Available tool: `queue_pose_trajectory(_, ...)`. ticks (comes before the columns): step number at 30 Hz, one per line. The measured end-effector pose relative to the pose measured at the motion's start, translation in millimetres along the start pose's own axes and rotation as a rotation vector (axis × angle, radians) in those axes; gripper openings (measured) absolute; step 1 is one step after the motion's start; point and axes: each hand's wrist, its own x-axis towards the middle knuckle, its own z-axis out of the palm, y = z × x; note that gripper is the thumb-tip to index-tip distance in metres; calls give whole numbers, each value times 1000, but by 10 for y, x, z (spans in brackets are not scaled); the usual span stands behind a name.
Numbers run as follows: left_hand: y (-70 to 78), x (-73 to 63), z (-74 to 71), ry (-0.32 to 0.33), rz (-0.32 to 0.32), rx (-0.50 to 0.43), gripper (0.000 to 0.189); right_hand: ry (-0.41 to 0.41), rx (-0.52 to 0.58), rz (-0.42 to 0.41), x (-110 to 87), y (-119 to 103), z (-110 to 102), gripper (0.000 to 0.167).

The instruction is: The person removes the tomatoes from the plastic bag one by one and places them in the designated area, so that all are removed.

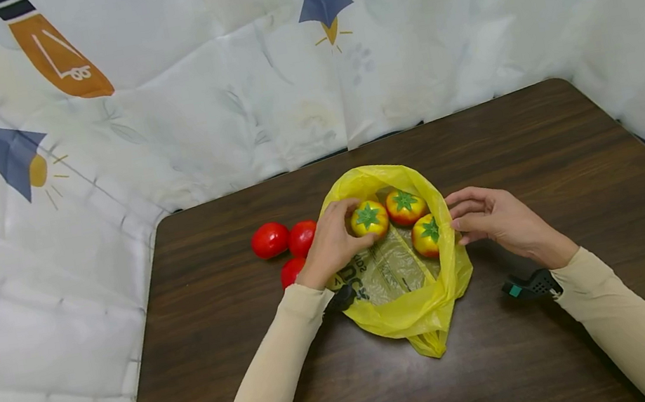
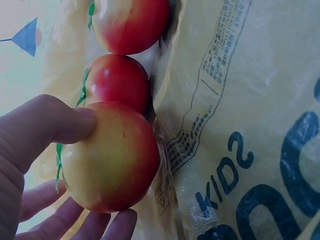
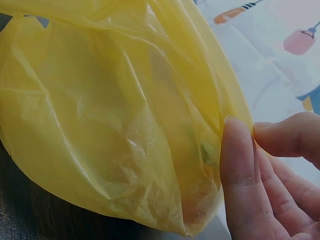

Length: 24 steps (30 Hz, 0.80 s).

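A yellow plastic bag (image 1: pixel 406 315) lies on the table with its mouth wide open. Inside are a pair of red-and-yellow tomatoes with green star-shaped tops, one at the back (image 1: pixel 405 207) and one at the right (image 1: pixel 426 238). Reaching in over the bag's left rim, my left hand (image 1: pixel 334 240) holds a third such tomato (image 2: pixel 112 157) between thumb and fingers. At the right side, my right hand (image 1: pixel 495 222) pinches the bag's rim between thumb and finger, with the thumb (image 3: pixel 239 165) against the yellow plastic.
Left of the bag several plain red tomatoes are grouped, among them one (image 1: pixel 270 240) farthest left and one (image 1: pixel 303 238) beside the bag. The dark wooden table (image 1: pixel 221 360) meets a printed white cloth (image 1: pixel 188 124) along its back and sides.
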Motion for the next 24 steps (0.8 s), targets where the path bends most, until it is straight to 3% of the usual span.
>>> queue_pose_trajectory(10,41,-54,-23,-19,-28,-71,70,-4,-2,-11,-15,-1,-4,44)
queue_pose_trajectory(24,23,-79,-28,-66,-13,-20,70,-6,-13,-21,-17,-17,0,44)
